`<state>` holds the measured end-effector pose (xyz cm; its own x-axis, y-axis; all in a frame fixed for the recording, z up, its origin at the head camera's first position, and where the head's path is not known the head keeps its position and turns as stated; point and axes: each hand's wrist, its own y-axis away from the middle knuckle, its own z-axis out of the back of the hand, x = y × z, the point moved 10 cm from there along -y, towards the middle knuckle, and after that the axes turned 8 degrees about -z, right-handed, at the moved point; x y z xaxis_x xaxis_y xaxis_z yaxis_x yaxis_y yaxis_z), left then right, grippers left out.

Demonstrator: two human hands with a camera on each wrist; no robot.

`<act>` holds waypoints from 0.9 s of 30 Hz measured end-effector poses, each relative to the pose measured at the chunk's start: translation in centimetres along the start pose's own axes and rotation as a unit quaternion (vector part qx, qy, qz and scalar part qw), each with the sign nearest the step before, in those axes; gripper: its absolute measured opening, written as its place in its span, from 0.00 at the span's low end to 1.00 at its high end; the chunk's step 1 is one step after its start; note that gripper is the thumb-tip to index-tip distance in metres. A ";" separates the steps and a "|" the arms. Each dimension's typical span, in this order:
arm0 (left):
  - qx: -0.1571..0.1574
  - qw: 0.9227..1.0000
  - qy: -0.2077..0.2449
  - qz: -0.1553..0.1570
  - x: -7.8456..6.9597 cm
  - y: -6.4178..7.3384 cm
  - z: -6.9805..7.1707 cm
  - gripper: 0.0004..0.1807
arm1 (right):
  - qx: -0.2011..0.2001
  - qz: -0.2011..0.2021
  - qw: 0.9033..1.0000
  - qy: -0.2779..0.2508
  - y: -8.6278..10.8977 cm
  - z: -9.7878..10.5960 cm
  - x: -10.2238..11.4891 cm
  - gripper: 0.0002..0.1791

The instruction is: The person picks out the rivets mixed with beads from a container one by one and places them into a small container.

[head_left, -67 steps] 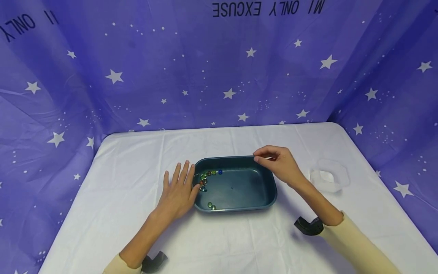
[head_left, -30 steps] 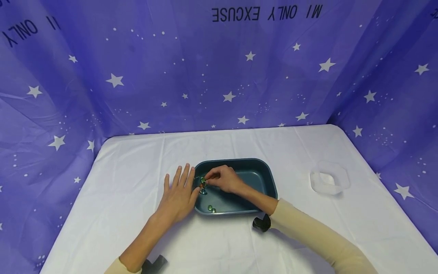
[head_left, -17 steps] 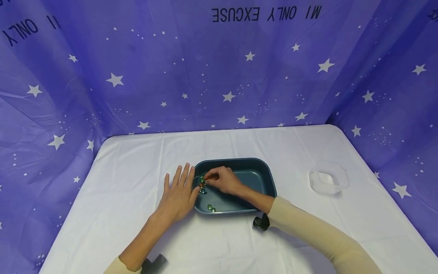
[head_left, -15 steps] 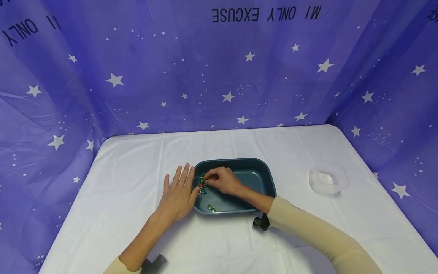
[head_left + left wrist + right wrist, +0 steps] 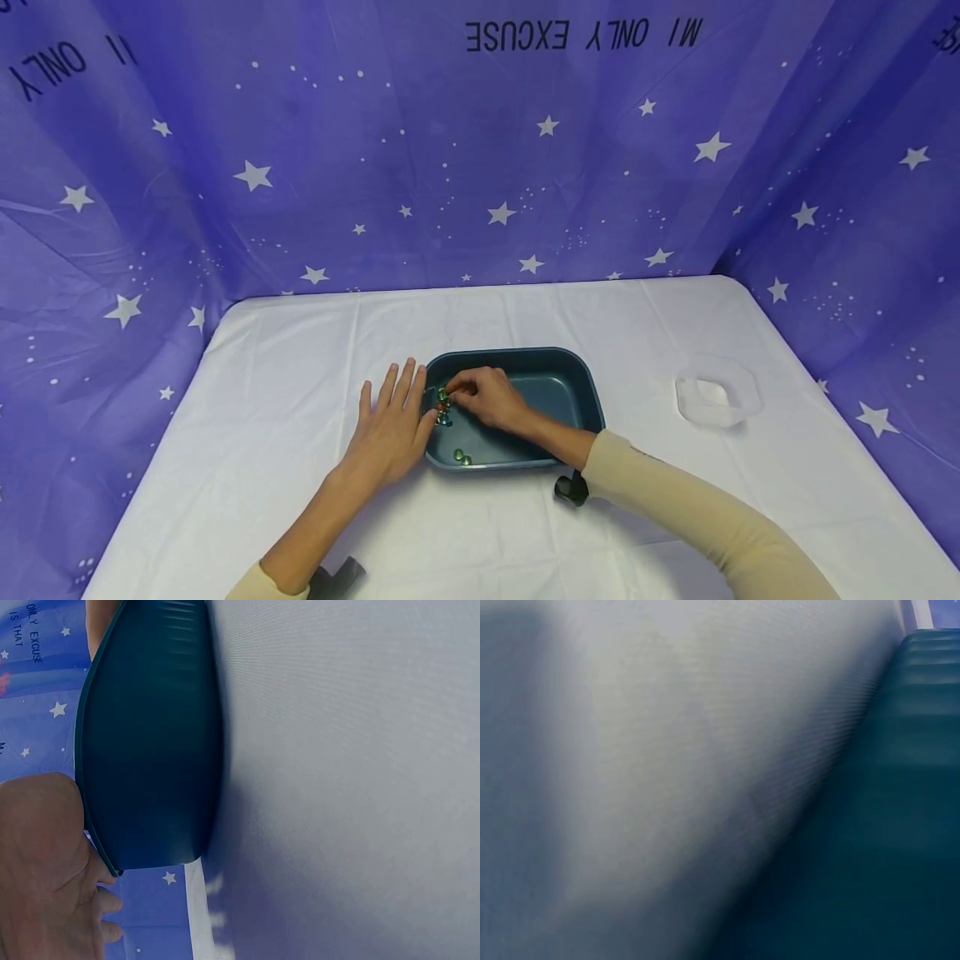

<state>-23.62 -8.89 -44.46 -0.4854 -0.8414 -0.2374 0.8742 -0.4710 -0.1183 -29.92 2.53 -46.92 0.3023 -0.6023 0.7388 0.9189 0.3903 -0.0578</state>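
Note:
In the head view a dark teal rectangular basin [image 5: 525,464] stands on the white-covered table. Glass marbles [image 5: 442,408], mostly green with a reddish one, cluster along its left inside wall. Two more green marbles [image 5: 462,457] lie by the near left corner. My left hand [image 5: 386,433] is spread flat against the left rim, its thumb reaching over the edge. Inside the basin my right hand [image 5: 491,397] curls down, thumb and forefinger pinching at a green marble [image 5: 443,393]. The left wrist view shows my palm [image 5: 37,855] against the basin rim [image 5: 78,750].
A clear plastic container [image 5: 718,393] stands on the table to the right of the basin. Black wrist mounts [image 5: 572,489] hang below both wrists. A purple curtain with white stars [image 5: 480,150] rises behind the white tablecloth [image 5: 300,350].
My right hand has moved left from the basin's far right rim to the marbles, covering the blue one, and has hardly stirred over the last second. The left hand stays put.

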 end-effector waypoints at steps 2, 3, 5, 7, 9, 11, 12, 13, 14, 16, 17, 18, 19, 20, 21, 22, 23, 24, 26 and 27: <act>0.000 1.000 -0.001 0.000 0.0 0.0 0.0 0.36 | -0.004 0.002 1.000 0.007 0.0 0.0 0.0 0.05; -0.001 1.000 -0.002 0.000 0.0 0.0 0.0 0.36 | -0.005 0.003 1.000 0.011 0.0 0.0 0.0 0.06; -0.003 1.000 -0.001 0.000 0.0 0.0 0.0 0.36 | -0.008 0.007 1.000 0.016 -0.1 0.0 0.1 0.06; -0.004 1.000 -0.002 0.000 0.0 0.0 0.1 0.36 | -0.009 0.010 1.000 0.018 -0.1 0.0 0.1 0.06; -0.006 1.000 0.000 0.000 0.0 0.0 0.1 0.36 | -0.009 0.013 1.000 0.019 -0.1 -0.1 0.2 0.06; -0.008 1.000 0.001 0.000 0.0 0.0 0.1 0.36 | -0.010 0.016 1.000 0.021 -0.1 -0.1 0.2 0.06; -0.008 1.000 0.001 0.000 0.0 0.0 0.1 0.36 | -0.010 0.017 1.000 0.023 -0.1 -0.2 0.2 0.06; -0.009 1.000 0.001 -0.001 0.0 0.0 0.2 0.36 | -0.010 0.018 0.999 0.025 -0.1 -0.2 0.2 0.06; -0.008 1.000 0.002 -0.001 0.0 0.0 0.2 0.36 | -0.009 0.019 0.999 0.026 -0.1 -0.3 0.2 0.06; -0.008 1.000 0.004 -0.002 0.0 0.0 0.2 0.36 | -0.009 0.021 0.999 0.028 -0.1 -0.3 0.2 0.06; -0.009 1.000 0.005 -0.002 -0.1 0.0 0.1 0.36 | -0.008 0.021 0.999 0.028 -0.1 -0.4 0.2 0.06; -0.010 1.000 0.005 -0.003 -0.1 0.0 0.1 0.36 | -0.009 0.024 0.999 0.029 -0.1 -0.4 0.2 0.06; -0.010 1.000 0.005 -0.003 -0.1 0.0 0.1 0.36 | -0.010 0.027 0.999 0.029 -0.1 -0.4 0.3 0.05; -0.010 1.000 0.005 -0.004 -0.1 0.0 0.1 0.36 | -0.010 0.029 0.999 0.029 -0.1 -0.4 0.3 0.05; -0.011 1.000 0.005 -0.004 -0.1 0.0 0.1 0.36 | -0.012 0.031 0.999 0.031 -0.1 -0.4 0.4 0.04; -0.011 1.000 0.004 -0.004 -0.1 0.0 0.1 0.36 | -0.013 0.034 0.999 0.032 -0.1 -0.5 0.4 0.04; -0.012 1.000 0.004 -0.005 -0.1 0.0 0.1 0.36 | -0.013 0.036 0.999 0.034 -0.1 -0.5 0.4 0.04; -0.012 1.000 0.004 -0.005 -0.1 0.0 0.1 0.36 | -0.014 0.039 0.998 0.036 -0.1 -0.5 0.5 0.03; -0.012 1.000 0.003 -0.005 -0.1 0.0 0.1 0.36 | -0.017 0.045 0.998 0.043 -0.1 -0.5 0.6 0.03; -0.012 1.000 0.002 -0.005 -0.1 0.0 0.1 0.36 | -0.018 0.048 0.998 0.046 -0.1 -0.4 0.6 0.03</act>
<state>-23.57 -8.79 -44.31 -0.4942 -0.8353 -0.2408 0.8693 -0.4730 -0.1432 -29.68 1.82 -46.75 0.4100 -0.6256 0.6637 0.8925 0.4251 -0.1507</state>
